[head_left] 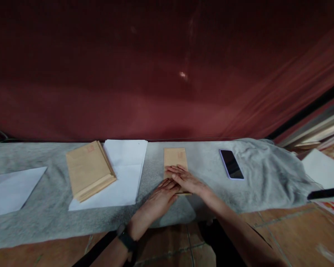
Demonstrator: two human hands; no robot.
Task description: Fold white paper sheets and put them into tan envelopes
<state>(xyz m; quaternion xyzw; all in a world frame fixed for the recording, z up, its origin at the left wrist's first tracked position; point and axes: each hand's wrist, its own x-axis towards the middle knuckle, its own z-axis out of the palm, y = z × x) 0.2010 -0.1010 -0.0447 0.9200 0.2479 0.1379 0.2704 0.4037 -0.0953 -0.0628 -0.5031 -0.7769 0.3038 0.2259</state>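
A brown envelope (174, 156) with faint red print near its top lies on the grey cloth. Both of my hands are flat on its lower half. My left hand (163, 194) comes from the lower left, a dark watch on its wrist, with its fingers stretched over the envelope. From the right, my right hand (185, 178) lies with extended fingers on the envelope, its fingers just above and partly over those of my left hand. Neither hand grips anything. The envelope's lower part is mostly hidden under them.
Left of my hands, a stack of brown envelopes (87, 167) overlaps white paper sheets (125, 181). Another white sheet (12, 189) is at the far left. A phone (231, 165) lies to the right on the grey cloth (203, 159). Behind stands a dark red surface (156, 92).
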